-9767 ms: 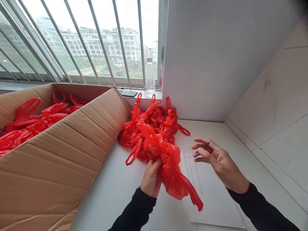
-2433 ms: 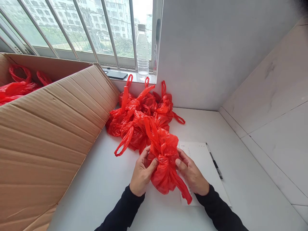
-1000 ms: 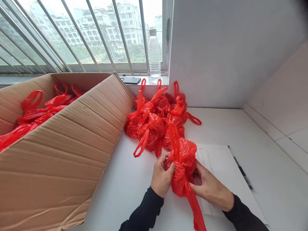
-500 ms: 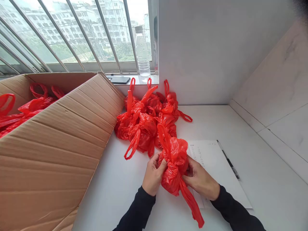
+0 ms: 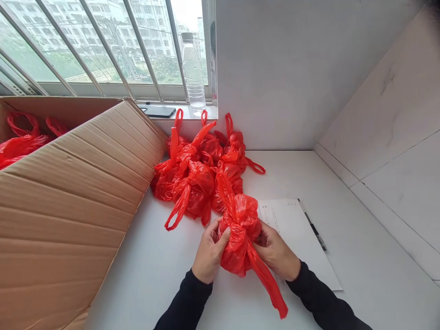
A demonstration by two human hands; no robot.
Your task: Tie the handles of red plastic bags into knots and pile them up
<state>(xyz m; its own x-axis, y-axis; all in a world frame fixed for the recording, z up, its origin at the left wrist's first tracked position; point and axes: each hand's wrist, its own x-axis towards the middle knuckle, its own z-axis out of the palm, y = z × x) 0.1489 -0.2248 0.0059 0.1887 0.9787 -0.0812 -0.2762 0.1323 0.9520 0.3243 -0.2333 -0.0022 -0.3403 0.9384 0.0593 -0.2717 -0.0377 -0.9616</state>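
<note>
Between my hands is a knotted red plastic bag (image 5: 237, 247), with one handle end pointing up and the other trailing down to the right. My left hand (image 5: 210, 252) grips its left side, thumb on the front. On the other side, my right hand (image 5: 277, 252) is closed around the bag, its fingertips partly hidden behind it. What the bag contains cannot be made out. Just beyond lies a pile of similar tied red bags (image 5: 199, 183) against the wall. Partly under my right hand and the bag is a sheet of paper (image 5: 302, 243) with handwriting.
A large cardboard box (image 5: 68, 206) with more red bags (image 5: 24, 142) inside stands at the left. A black pen (image 5: 314, 229) lies along the paper's right edge. On the sill stand a clear water bottle (image 5: 194, 73) and a dark phone (image 5: 158, 111). Walls bound the white table (image 5: 371, 256).
The whole view has shifted slightly, so everything appears further left. Both hands keep hold of the red bag, which is turned only a little.
</note>
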